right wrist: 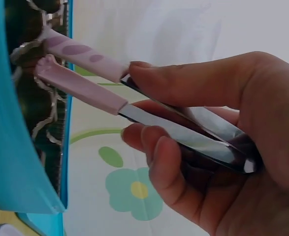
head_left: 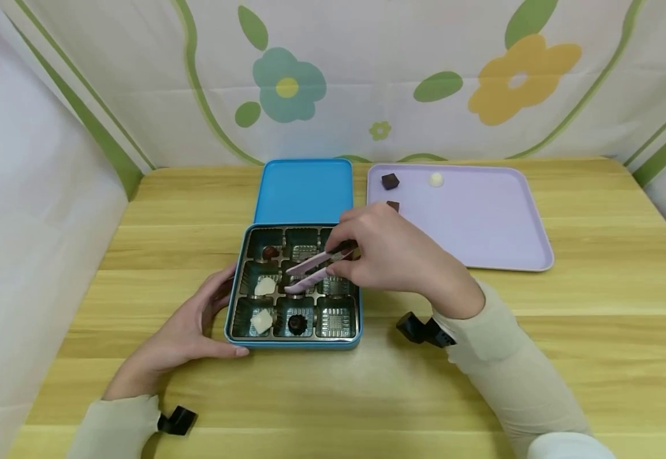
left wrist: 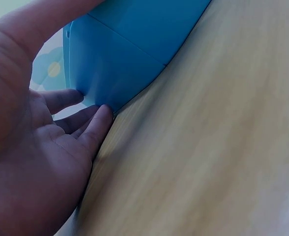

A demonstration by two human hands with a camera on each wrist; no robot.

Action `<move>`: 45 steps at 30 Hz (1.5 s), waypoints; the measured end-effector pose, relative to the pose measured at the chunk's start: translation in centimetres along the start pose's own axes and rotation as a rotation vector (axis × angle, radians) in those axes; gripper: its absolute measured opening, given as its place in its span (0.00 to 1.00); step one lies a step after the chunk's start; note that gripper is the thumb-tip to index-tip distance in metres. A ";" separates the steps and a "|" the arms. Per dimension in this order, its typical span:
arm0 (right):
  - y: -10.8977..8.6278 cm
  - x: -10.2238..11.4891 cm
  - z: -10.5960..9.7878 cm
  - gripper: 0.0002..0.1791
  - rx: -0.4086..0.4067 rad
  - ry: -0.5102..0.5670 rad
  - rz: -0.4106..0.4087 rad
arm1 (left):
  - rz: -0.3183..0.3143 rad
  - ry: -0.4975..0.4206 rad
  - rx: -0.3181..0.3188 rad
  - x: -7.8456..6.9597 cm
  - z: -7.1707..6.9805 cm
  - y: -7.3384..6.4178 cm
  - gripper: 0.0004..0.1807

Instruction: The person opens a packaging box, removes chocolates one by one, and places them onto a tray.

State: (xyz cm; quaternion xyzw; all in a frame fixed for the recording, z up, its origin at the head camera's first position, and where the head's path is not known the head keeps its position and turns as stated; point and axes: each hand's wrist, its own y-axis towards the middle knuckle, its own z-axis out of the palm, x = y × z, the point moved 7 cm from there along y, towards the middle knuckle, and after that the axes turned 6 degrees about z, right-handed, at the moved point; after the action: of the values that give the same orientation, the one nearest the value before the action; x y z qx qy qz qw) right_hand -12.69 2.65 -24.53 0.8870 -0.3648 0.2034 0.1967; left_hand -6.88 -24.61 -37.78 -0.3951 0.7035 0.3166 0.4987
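Observation:
My right hand (head_left: 387, 248) pinches small tongs (right wrist: 183, 130) with a shiny metal body and pale pink tips. Their tips stand apart, low over the middle compartment of the blue tin box (head_left: 295, 344); I cannot tell whether a chocolate lies between them. At the box's front left corner, my left hand (head_left: 186, 328) holds it, thumb along the front and fingers on the left wall. Inside the divided tray sit a reddish-brown chocolate (head_left: 270, 253) at back left, a white chocolate (head_left: 265, 286) at middle left, a white square chocolate (head_left: 261, 320) at front left and a dark round chocolate (head_left: 297, 324) at front middle.
Behind the box lies a blue lid (head_left: 308, 190). A lilac tray (head_left: 476, 217) at the back right bears a dark chocolate (head_left: 390, 182), a white round one (head_left: 436, 180) and a brown one (head_left: 392, 205) partly hidden by my right hand. A flowered curtain (head_left: 367, 83) hangs behind the table.

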 end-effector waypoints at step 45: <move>0.7 0.1 1.2 0.07 0.071 -0.085 0.041 | 0.023 0.009 -0.004 0.2 -0.4 0.6 0.71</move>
State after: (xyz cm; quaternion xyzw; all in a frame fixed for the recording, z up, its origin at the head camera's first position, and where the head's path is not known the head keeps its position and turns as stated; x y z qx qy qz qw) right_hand -12.89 1.50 -25.38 0.8936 -0.3834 0.1825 0.1453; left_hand -7.61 -24.70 -37.84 -0.3896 0.7095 0.3218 0.4912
